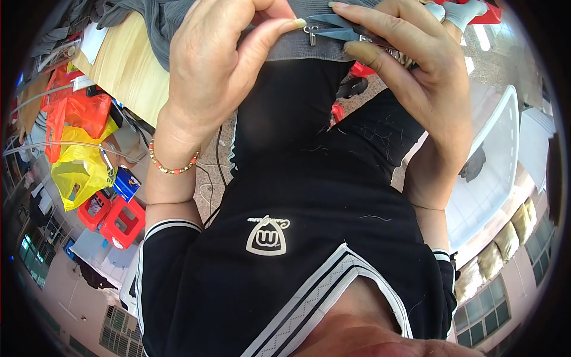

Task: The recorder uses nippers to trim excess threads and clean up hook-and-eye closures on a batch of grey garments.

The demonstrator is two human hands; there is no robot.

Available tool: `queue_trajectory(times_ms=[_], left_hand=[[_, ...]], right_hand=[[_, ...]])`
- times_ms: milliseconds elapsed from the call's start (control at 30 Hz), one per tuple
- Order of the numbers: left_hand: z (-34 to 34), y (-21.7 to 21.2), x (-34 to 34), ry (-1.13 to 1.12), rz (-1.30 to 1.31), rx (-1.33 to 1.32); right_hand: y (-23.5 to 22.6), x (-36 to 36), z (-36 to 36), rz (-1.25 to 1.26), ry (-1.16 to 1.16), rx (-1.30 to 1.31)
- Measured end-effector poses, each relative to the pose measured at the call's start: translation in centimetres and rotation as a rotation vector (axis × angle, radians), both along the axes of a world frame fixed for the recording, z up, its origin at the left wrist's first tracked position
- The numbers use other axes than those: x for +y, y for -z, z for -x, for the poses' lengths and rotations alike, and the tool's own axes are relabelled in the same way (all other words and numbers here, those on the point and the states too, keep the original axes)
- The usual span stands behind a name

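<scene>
Dark grey knitted fabric (279,52) lies across my lap at the top of the view. My left hand (208,65) is closed in a pinch over it, thumb tip beside a small metal piece (312,37) that looks like a zipper pull. Whatever the pinch holds is too small to tell. From the other side, my right hand (437,77) grips a pair of thread snips (334,34). Their bluish blades are parted and point left, with the tips close to the metal piece and my left thumb.
At the left stand a pale wooden tabletop (128,62), red and yellow plastic bags (77,157) and a red plastic stool (125,223). A white plastic bin (485,178) with dark cloth inside stands at my right. Cables run along the floor left of my legs.
</scene>
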State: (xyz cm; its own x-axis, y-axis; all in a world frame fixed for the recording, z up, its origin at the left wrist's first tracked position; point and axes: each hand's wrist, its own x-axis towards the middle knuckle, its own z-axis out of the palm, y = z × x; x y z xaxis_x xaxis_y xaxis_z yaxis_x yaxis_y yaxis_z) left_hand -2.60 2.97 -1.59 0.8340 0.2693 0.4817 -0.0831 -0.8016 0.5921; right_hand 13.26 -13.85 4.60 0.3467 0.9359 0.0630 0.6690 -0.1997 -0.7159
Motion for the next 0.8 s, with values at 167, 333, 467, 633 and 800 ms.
queue_trajectory(times_ms=[167,333,467,633,800], left_hand=[[-0.2,0.5,0.4,0.02,-0.032,-0.032],[-0.4,0.5,0.5,0.025,-0.031,-0.04],[-0.6,0.4,0.5,0.028,-0.05,-0.062],[-0.5,0.5,0.6,0.031,-0.051,-0.06],[-0.5,0.5,0.6,0.026,-0.056,-0.066]], right_hand=[[0.0,0.4,-0.3,0.03,-0.027,-0.024],[0.1,0.5,-0.8,0.033,-0.043,0.03],[1.9,0.6,-2.2,-0.137,-0.187,-0.03],[0.9,0.8,-2.7,-0.02,-0.193,0.129],[1.2,1.1,-3.3,-0.032,-0.241,0.174]])
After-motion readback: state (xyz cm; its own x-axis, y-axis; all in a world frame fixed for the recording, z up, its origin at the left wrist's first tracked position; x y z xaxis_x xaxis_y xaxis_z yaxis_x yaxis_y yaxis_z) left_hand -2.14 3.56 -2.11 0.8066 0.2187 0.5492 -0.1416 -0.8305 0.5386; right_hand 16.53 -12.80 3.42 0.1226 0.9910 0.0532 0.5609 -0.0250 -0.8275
